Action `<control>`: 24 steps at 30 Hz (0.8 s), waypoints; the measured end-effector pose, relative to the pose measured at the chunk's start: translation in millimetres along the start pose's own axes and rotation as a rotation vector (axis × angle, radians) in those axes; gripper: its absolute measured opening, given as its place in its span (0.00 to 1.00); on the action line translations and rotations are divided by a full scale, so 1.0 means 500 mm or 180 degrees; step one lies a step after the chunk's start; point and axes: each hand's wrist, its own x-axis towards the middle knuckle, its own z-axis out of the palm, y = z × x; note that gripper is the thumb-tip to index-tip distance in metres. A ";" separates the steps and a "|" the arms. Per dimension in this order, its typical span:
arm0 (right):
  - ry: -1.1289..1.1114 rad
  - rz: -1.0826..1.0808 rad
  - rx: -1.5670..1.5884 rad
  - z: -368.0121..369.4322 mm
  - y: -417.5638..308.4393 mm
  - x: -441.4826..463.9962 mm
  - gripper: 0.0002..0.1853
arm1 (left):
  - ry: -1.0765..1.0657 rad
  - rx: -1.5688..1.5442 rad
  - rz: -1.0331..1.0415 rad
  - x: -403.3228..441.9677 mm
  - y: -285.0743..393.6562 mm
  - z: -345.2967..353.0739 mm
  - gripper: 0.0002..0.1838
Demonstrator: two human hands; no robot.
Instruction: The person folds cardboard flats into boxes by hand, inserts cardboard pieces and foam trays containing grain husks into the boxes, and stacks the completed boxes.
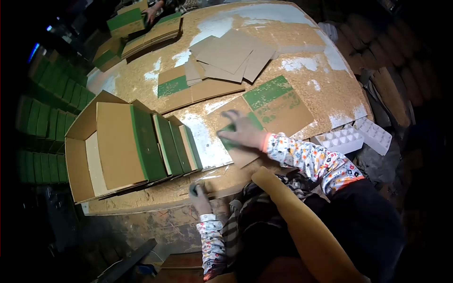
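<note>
My right hand [245, 132] is over a flat, creased cardboard box blank [288, 111] with green printed panels. Its fingers are apart and reach across the blank's left part, with nothing gripped in them. At the table's near edge, my left hand [201, 200] is low, beside the end of a row of cardboard boxes. Its fingers are partly hidden and dark at the tips, so I cannot see whether they hold anything. Left of both hands, an open-topped cardboard box [118, 146] stands with several green-edged cardboard pieces [172, 144] packed against its right side.
Loose plain cardboard sheets [226, 54] lie on the worn table [302, 61], over more folded blanks [203, 92]. Another person's hand [152, 13] touches a green box [126, 22] at the far left. White molded trays [347, 139] sit by the right edge. Green boxes [47, 120] are stacked left.
</note>
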 end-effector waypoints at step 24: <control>0.1908 -0.1175 0.2425 -0.552 0.263 -0.310 0.20 | 0.0686 -0.1430 0.2474 -0.049 0.665 0.212 0.22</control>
